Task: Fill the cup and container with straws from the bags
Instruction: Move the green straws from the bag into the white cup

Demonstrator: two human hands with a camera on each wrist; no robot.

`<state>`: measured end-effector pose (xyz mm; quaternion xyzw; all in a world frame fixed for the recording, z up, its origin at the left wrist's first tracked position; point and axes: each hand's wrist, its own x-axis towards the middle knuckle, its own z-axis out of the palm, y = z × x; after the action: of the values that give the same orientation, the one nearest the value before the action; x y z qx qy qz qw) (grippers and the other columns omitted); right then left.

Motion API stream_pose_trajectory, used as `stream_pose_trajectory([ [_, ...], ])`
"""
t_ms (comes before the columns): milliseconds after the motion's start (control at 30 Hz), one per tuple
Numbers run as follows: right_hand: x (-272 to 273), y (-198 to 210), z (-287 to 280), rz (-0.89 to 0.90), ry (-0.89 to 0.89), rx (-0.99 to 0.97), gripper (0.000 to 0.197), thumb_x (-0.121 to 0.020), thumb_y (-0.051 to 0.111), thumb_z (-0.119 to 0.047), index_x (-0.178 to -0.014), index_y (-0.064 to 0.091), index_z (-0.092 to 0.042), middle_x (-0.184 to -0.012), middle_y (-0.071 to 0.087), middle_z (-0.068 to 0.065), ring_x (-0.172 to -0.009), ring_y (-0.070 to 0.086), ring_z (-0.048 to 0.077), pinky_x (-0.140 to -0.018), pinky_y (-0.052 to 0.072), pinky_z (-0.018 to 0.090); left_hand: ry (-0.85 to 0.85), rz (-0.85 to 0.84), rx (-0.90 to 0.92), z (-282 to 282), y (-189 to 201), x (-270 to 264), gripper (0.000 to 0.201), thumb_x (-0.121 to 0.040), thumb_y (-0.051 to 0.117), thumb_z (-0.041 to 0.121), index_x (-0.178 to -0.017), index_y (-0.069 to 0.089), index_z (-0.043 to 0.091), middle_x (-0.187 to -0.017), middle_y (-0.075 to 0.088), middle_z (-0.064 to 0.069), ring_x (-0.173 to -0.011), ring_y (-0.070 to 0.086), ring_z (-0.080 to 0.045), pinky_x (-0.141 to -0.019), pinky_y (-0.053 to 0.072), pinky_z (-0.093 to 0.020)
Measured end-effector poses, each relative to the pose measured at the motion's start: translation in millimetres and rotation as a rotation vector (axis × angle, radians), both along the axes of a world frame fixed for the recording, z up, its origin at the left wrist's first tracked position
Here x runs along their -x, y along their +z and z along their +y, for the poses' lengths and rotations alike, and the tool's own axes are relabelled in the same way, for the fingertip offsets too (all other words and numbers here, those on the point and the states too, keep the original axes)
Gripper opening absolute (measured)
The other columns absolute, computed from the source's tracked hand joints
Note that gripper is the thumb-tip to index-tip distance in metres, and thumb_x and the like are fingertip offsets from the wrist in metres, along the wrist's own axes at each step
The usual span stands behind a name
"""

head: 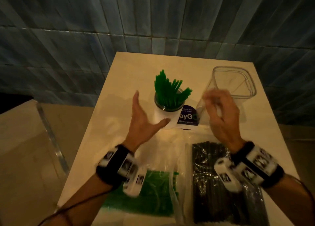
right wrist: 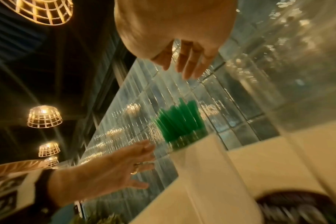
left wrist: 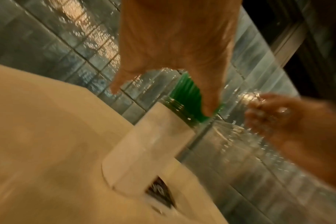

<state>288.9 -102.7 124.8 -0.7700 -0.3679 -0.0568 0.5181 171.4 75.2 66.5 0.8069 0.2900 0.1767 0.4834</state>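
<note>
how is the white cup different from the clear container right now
The white cup is round and opaque; the clear container is squarish and see-through. The cup is packed with green straws; the container holds none. The cup stands upright; the container looks tilted. Both sit on the white table.
</note>
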Motion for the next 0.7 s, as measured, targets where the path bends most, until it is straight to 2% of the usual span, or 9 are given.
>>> stream_pose_trajectory([
  [67,16,-21,-25,0.265,0.040,0.168,0.014,-0.090,0.048,-0.015,-0.084,0.053,-0.026,-0.089,0.059,-0.004,-0.080,0.055,0.000,-0.074,0.045,0.010,-0.032,0.177,0.110,-22,-7,35,0.104,-0.066,0.074,0.056,-0.143,0.010,0.024,-0.153,0.010,-0.002,-0.137,0.026,-0.021,-0.107,0.025,-0.025],
  [100,23,-33,-33,0.375,0.101,0.355,0.023,-0.091,0.050,-0.009,-0.080,0.052,-0.028,-0.085,0.058,-0.008,-0.079,0.055,0.000,-0.071,0.045,0.011,-0.133,0.354,0.136,-34,-13,51,0.098,-0.064,0.065,0.070,-0.138,0.016,0.029,-0.154,0.004,-0.001,-0.136,0.029,-0.027,-0.107,0.030,-0.031],
  [133,31,-47,-39,0.431,0.197,0.577,0.030,-0.090,0.051,-0.004,-0.077,0.052,-0.031,-0.085,0.057,-0.011,-0.080,0.055,0.000,-0.071,0.044,0.011,-0.264,0.551,0.144,-46,-20,65,0.095,-0.061,0.053,0.083,-0.135,0.020,0.032,-0.155,-0.008,0.000,-0.139,0.023,-0.035,-0.109,0.032,-0.041],
  [200,46,-71,-42,0.429,0.400,0.897,0.033,-0.090,0.051,-0.003,-0.078,0.054,-0.034,-0.092,0.055,-0.015,-0.087,0.054,0.001,-0.072,0.043,0.010,-0.473,0.829,0.076,-66,-38,88,0.101,-0.060,0.033,0.092,-0.137,0.024,0.028,-0.153,-0.027,-0.008,-0.140,-0.011,-0.045,-0.115,0.013,-0.055],
  [267,61,-87,-35,0.413,0.529,0.991,0.026,-0.091,0.049,-0.004,-0.094,0.062,-0.026,-0.109,0.055,-0.010,-0.100,0.052,0.002,-0.078,0.040,0.009,-0.537,0.928,-0.006,-78,-51,101,0.108,-0.061,0.027,0.094,-0.140,0.024,0.020,-0.152,-0.026,-0.015,-0.134,-0.028,-0.043,-0.113,0.002,-0.060],
  [367,81,-102,-18,0.389,0.607,1.032,0.028,-0.091,0.051,-0.009,-0.116,0.059,-0.017,-0.124,0.051,-0.003,-0.111,0.048,0.009,-0.089,0.038,0.015,-0.551,0.990,-0.039,-82,-70,113,0.088,-0.079,0.035,0.076,-0.144,0.017,0.019,-0.152,-0.025,-0.016,-0.134,-0.028,-0.045,-0.112,0.008,-0.063],
  [467,94,-110,-7,0.363,0.657,1.054,0.027,-0.088,0.059,-0.022,-0.115,0.056,-0.016,-0.120,0.051,-0.001,-0.105,0.048,0.012,-0.092,0.043,0.023,-0.583,0.925,-0.114,-79,-68,115,0.058,-0.090,0.033,0.054,-0.137,0.031,0.019,-0.155,0.011,-0.015,-0.141,-0.013,-0.039,-0.112,0.005,-0.062],
  [567,100,-115,-2,0.333,0.666,1.068,0.036,-0.083,0.066,-0.033,-0.113,0.051,-0.017,-0.117,0.046,-0.001,-0.102,0.045,0.011,-0.089,0.042,0.024,-0.548,0.783,-0.156,-73,-51,110,0.022,-0.098,0.037,0.031,-0.109,0.049,0.017,-0.141,0.039,-0.008,-0.144,0.002,-0.027,-0.116,-0.003,-0.053],
  [700,97,-111,7,0.363,0.669,1.043,0.031,-0.086,0.064,-0.029,-0.110,0.057,-0.010,-0.116,0.056,0.003,-0.103,0.054,0.016,-0.090,0.044,0.024,-0.463,0.669,-0.026,-65,-41,109,0.013,-0.095,0.047,0.033,-0.096,0.052,0.021,-0.146,0.033,-0.006,-0.144,0.004,-0.019,-0.117,0.007,-0.045],
])
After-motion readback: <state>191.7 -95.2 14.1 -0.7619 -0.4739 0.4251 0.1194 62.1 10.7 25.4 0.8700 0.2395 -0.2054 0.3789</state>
